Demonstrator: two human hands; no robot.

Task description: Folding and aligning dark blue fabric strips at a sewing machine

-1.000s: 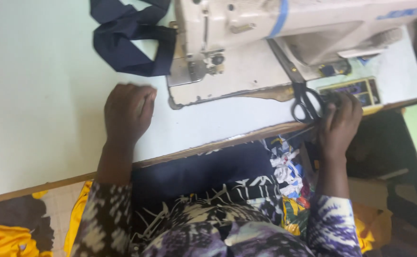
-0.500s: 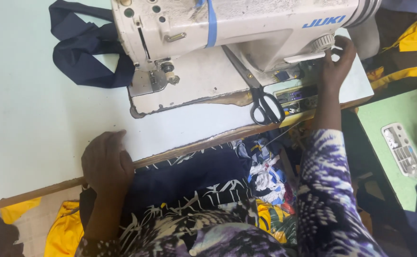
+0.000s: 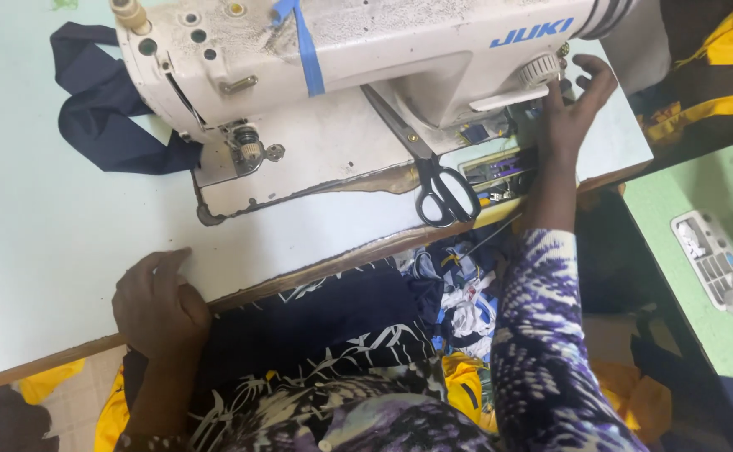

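Note:
A white industrial sewing machine (image 3: 366,59) stands on a pale table (image 3: 40,226). My right hand (image 3: 571,105) reaches up to the machine's right end, fingers spread beside its round dial (image 3: 538,69), holding nothing. At the table's front edge rests my left hand (image 3: 157,305), fingers curled over the wooden rim, empty. Black-handled scissors (image 3: 433,172) lie on the machine bed between my hands. A dark navy strip of fabric (image 3: 103,109) lies behind the machine's needle end on the left.
A small tray of oddments (image 3: 500,172) sits under the machine's right side. Dark and patterned cloth (image 3: 333,314) covers my lap below the table edge. Yellow and black fabric (image 3: 709,84) lies at the right. A green table (image 3: 701,209) with a small white device (image 3: 714,255) stands beyond.
My right hand rose from the scissors' handles to the dial at the machine's right end. My left hand slid back from the tabletop to its front edge. The view shifted right.

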